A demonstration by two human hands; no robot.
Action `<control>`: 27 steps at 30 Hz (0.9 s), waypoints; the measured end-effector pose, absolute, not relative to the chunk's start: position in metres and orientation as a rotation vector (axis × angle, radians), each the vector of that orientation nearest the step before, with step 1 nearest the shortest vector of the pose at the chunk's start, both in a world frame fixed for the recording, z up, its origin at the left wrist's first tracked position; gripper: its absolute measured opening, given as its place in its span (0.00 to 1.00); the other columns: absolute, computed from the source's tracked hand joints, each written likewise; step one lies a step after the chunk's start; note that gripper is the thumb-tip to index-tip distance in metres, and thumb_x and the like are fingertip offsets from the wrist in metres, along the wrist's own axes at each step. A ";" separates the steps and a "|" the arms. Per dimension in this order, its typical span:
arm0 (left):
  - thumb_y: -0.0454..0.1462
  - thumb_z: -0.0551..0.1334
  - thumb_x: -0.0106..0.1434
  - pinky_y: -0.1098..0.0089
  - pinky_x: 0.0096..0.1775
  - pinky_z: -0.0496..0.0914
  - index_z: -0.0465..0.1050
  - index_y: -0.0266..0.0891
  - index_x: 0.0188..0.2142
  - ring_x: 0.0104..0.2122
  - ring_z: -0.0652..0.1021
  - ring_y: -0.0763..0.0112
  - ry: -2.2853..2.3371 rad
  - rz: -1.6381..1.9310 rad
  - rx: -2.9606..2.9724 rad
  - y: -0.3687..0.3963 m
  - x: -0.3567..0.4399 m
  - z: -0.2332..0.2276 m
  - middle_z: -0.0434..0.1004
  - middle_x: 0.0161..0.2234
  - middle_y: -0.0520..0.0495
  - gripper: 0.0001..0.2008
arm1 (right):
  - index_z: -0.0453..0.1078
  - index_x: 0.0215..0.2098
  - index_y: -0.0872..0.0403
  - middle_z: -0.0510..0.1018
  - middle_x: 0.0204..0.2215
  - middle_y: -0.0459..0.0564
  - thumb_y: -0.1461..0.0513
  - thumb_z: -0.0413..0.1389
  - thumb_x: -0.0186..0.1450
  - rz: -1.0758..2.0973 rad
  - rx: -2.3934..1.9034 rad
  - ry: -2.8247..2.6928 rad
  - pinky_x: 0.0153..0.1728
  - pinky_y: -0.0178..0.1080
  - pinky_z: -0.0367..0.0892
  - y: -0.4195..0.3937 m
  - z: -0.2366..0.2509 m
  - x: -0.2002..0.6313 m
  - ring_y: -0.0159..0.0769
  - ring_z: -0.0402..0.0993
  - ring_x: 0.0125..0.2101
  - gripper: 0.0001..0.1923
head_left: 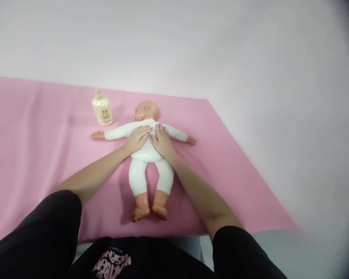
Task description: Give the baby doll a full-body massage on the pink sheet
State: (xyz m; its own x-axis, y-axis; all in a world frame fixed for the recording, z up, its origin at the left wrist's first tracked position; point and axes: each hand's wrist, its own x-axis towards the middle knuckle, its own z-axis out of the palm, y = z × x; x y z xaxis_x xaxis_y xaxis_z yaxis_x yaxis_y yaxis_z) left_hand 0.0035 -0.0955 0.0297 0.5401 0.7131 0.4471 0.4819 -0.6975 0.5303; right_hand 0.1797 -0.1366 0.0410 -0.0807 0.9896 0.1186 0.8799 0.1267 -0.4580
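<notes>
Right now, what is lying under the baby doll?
Under the doll is a pink sheet spread flat. Both hands, left and right, press on its chest. What the sheet covers cannot be seen.

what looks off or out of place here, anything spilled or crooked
Nothing stands out. The doll lies flat on the pink cloth, both hands resting open on its torso. The lotion bottle stands upright beside it, no spill visible.
</notes>
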 end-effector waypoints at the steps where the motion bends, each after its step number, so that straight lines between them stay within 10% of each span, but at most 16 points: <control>1: 0.40 0.45 0.74 0.50 0.72 0.55 0.73 0.39 0.61 0.69 0.67 0.62 1.028 0.956 2.419 -0.095 0.003 0.029 0.73 0.64 0.43 0.25 | 0.40 0.77 0.63 0.42 0.77 0.62 0.49 0.37 0.75 0.383 -1.839 -2.006 0.73 0.61 0.43 -0.141 0.041 0.178 0.59 0.38 0.76 0.39; 7: 0.43 0.43 0.75 0.50 0.73 0.48 0.62 0.39 0.69 0.73 0.58 0.61 1.148 0.920 2.416 -0.094 0.002 0.027 0.61 0.71 0.41 0.28 | 0.43 0.76 0.63 0.42 0.76 0.66 0.49 0.42 0.74 0.355 -1.777 -2.161 0.72 0.69 0.38 -0.167 0.046 0.160 0.61 0.37 0.76 0.40; 13: 0.46 0.41 0.76 0.50 0.73 0.47 0.57 0.39 0.72 0.74 0.57 0.61 1.119 0.911 2.415 -0.093 0.001 0.027 0.56 0.73 0.40 0.30 | 0.47 0.76 0.62 0.47 0.76 0.60 0.49 0.40 0.75 0.419 -1.460 -2.406 0.75 0.57 0.36 -0.155 0.053 0.167 0.48 0.38 0.77 0.38; 19: 0.51 0.42 0.76 0.50 0.73 0.48 0.55 0.38 0.72 0.74 0.55 0.57 1.194 1.028 2.358 -0.084 -0.002 0.017 0.55 0.73 0.37 0.32 | 0.38 0.77 0.59 0.39 0.77 0.56 0.48 0.38 0.74 0.522 -1.681 -2.065 0.75 0.57 0.37 -0.115 0.031 0.213 0.48 0.33 0.77 0.40; 27: 0.55 0.42 0.74 0.46 0.71 0.53 0.56 0.31 0.70 0.70 0.63 0.48 1.576 0.989 2.239 -0.073 -0.010 0.013 0.62 0.70 0.30 0.37 | 0.50 0.74 0.63 0.52 0.75 0.61 0.51 0.34 0.76 0.297 -1.904 -1.892 0.75 0.56 0.37 -0.106 0.017 0.237 0.49 0.44 0.76 0.36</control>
